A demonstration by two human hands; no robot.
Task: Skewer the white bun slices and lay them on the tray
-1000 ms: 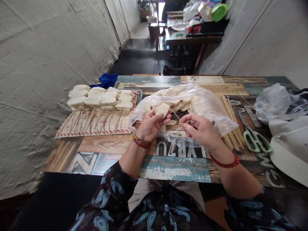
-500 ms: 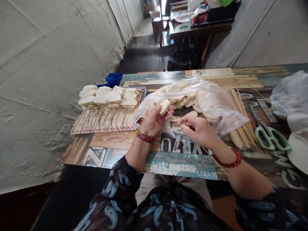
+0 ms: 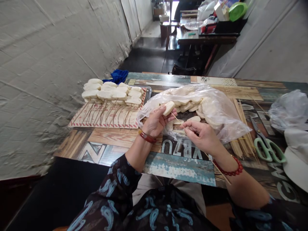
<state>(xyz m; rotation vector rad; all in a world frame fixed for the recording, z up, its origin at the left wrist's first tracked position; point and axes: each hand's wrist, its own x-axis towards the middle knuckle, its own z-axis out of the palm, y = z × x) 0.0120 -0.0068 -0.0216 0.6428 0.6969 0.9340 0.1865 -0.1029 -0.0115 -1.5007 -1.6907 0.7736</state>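
Note:
My left hand (image 3: 156, 121) holds a pale white slice (image 3: 169, 108) between thumb and fingers. My right hand (image 3: 201, 134) pinches a thin wooden skewer (image 3: 177, 119); its front end meets the slice and its long rear end runs back under my right wrist. Behind both hands lies an open clear plastic bag (image 3: 222, 112) with several pale slices (image 3: 189, 105) in it. To the left, skewered slices (image 3: 112, 95) are stacked in rows on a tray, their sticks pointing toward me over red-striped paper (image 3: 101, 123).
Loose skewers (image 3: 243, 138) and green-handled scissors (image 3: 266, 146) lie right of the bag. Farther right are a crumpled plastic bag (image 3: 288, 109) and a white cap (image 3: 297, 154). A blue cloth (image 3: 119, 76) sits behind the tray. Another table (image 3: 207, 40) stands beyond.
The camera view has shifted, so the scene sits slightly lower and to the right. Both hands keep nearly the same grip on the slice and skewer.

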